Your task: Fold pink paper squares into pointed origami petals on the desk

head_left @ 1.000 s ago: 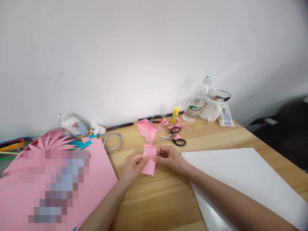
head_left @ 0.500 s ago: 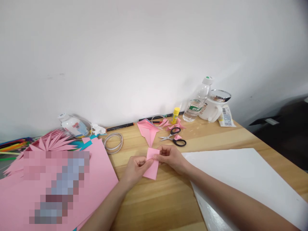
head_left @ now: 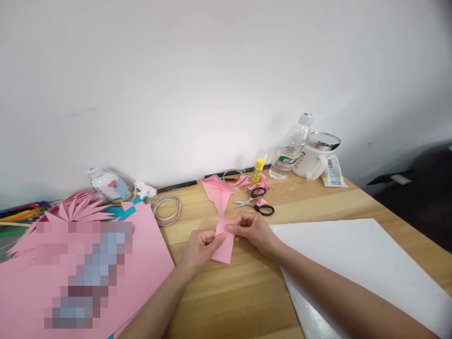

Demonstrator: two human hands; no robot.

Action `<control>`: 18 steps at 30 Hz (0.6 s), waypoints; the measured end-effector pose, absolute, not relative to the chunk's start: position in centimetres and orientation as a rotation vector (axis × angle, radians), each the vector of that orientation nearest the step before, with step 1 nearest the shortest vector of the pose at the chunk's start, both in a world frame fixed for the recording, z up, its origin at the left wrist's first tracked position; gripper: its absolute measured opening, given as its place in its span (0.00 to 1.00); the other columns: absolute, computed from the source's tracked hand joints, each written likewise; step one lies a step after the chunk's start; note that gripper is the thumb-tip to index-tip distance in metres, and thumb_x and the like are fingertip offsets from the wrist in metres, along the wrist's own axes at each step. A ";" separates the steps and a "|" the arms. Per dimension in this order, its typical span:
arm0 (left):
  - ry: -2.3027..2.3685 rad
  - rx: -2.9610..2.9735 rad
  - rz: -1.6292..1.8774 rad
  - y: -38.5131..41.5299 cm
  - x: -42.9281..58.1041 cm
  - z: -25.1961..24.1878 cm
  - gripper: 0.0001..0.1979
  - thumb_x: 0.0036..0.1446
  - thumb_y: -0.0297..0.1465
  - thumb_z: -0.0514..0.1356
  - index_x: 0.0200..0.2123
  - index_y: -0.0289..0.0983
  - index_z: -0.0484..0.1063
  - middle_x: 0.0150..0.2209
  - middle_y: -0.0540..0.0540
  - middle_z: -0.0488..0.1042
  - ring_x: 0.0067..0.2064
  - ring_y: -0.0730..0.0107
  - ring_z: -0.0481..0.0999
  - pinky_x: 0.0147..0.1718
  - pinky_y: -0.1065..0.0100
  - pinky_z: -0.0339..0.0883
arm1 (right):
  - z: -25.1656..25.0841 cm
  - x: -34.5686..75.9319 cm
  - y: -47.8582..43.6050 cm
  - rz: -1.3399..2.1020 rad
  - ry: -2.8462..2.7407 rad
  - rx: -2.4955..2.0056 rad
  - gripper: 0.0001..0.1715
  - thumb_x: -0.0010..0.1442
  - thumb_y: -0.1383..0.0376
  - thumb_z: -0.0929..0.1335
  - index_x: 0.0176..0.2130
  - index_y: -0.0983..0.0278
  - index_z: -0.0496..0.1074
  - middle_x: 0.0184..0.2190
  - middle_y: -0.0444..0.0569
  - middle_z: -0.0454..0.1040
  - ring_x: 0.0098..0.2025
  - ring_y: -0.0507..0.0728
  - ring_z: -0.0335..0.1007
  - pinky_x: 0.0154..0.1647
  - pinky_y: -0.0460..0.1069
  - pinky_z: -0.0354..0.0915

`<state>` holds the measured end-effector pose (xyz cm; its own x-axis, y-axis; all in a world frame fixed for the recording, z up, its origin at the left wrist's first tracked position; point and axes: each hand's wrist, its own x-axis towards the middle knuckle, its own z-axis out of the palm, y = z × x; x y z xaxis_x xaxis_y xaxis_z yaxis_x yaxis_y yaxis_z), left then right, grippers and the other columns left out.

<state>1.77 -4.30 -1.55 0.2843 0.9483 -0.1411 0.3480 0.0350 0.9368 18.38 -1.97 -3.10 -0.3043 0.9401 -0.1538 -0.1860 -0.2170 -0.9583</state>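
Both my hands meet over the wooden table [head_left: 229, 292] at the middle of the view. A small pink paper piece [head_left: 224, 247] is held between them, tilted a little to the right. My left hand [head_left: 200, 248] pinches its left edge with curled fingers. My right hand [head_left: 253, 230] grips its upper right part, thumb pressed on top. Just behind the hands lie a folded pink paper shape [head_left: 216, 190] and black-handled scissors [head_left: 257, 202].
Large pink sheets [head_left: 148, 249] and pink pointed paper folds [head_left: 76, 209] lie at the left. A big white sheet [head_left: 356, 263] covers the right. Along the wall stand a glue stick [head_left: 258, 169], water bottle [head_left: 290, 149], white mug [head_left: 312, 157], small bottle [head_left: 108, 183], wire ring [head_left: 167, 208] and pens [head_left: 176, 186].
The pink paper's top has been folded down, so the piece looks shorter. Both hands shifted slightly right with it.
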 end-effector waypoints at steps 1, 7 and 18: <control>1.258 1.517 0.724 -4.3 1.8 -1.6 0.24 0.49 0.44 0.55 0.12 0.35 0.52 0.16 0.55 0.46 0.20 0.80 0.45 0.18 0.72 0.37 | -3.0 18.4 -1.9 1.672 -1.156 -1.023 0.18 0.40 0.56 0.73 0.21 0.67 0.67 0.17 0.41 0.70 0.19 0.47 0.64 0.21 0.43 0.60; 1.242 1.477 0.692 -4.4 1.8 -1.6 0.22 0.49 0.44 0.55 0.13 0.35 0.54 0.16 0.54 0.47 0.20 0.79 0.46 0.18 0.72 0.38 | -2.9 18.4 -1.8 1.638 -1.169 -1.017 0.20 0.44 0.54 0.71 0.20 0.66 0.63 0.16 0.41 0.69 0.18 0.47 0.63 0.21 0.43 0.59; 1.282 1.409 0.758 -4.4 1.9 -1.6 0.23 0.47 0.45 0.55 0.12 0.35 0.57 0.15 0.54 0.50 0.19 0.79 0.49 0.18 0.73 0.39 | -3.3 18.4 -1.9 1.608 -1.284 -1.042 0.20 0.48 0.51 0.68 0.23 0.66 0.64 0.17 0.42 0.69 0.18 0.47 0.63 0.21 0.43 0.61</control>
